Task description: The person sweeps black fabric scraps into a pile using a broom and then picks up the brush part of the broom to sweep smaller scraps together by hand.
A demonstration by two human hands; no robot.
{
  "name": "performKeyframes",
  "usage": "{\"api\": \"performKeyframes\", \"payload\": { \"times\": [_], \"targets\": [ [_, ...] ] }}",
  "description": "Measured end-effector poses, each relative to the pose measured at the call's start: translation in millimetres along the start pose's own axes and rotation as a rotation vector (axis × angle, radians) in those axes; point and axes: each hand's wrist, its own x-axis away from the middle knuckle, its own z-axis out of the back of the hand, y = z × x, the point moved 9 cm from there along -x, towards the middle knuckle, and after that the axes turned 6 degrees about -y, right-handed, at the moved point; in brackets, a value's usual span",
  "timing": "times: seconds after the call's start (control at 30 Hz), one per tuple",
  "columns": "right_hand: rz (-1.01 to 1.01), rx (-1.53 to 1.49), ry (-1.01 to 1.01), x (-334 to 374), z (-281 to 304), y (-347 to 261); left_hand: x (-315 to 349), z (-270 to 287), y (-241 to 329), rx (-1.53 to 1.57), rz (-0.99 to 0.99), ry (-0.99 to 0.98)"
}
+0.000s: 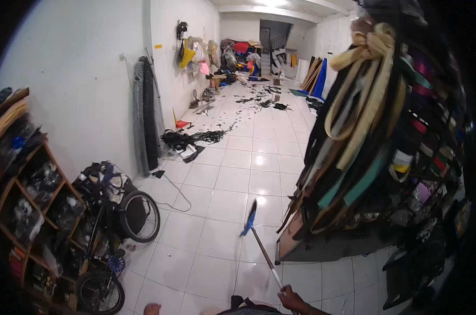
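Luckily my right grip (pixel 292 299) was wrapped tight on the broom (pixel 259 241) handle; swung wide, its blue head could snag the fabric rack (pixel 364 157) beside the floor (pixel 222 210).

Shiny smooth white tiles on the floor (pixel 233 173). Thin shiny metal handle on the broom (pixel 262 249), with a blue plastic head. Soft cloth straps (pixel 361 100) in cream, dull. Brown wooden shelf (pixel 25 210). Black rubber tyres on the bicycle (pixel 109 231). Matt painted wall (pixel 80 89).
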Motion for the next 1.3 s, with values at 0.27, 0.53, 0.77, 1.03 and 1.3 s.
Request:
{"api": "performKeyframes", "payload": {
  "times": [0.27, 0.53, 0.77, 1.03, 1.3],
  "targets": [
    [-0.381, 0.085, 0.044, -286, 132, -52, -132, -17, 114, 0.307, 0.576, -0.288],
    [-0.374, 0.139, 0.34, -464, 223, -130, -550, 206, 251, 0.126, 0.363, -0.07],
    [-0.662, -0.163, 0.129, -614, 299, -132, -884, 431, 648, 0.444, -0.216, 0.28],
    [-0.65, -0.045, 0.174, -868, 496, -215, -1089, 321, 632, -0.062, 0.149, -0.33],
    [-0.706, -0.024, 0.188, -1093, 708, -219, -1282, 349, 742, -0.111, 0.336, -0.5]
  ]
}}
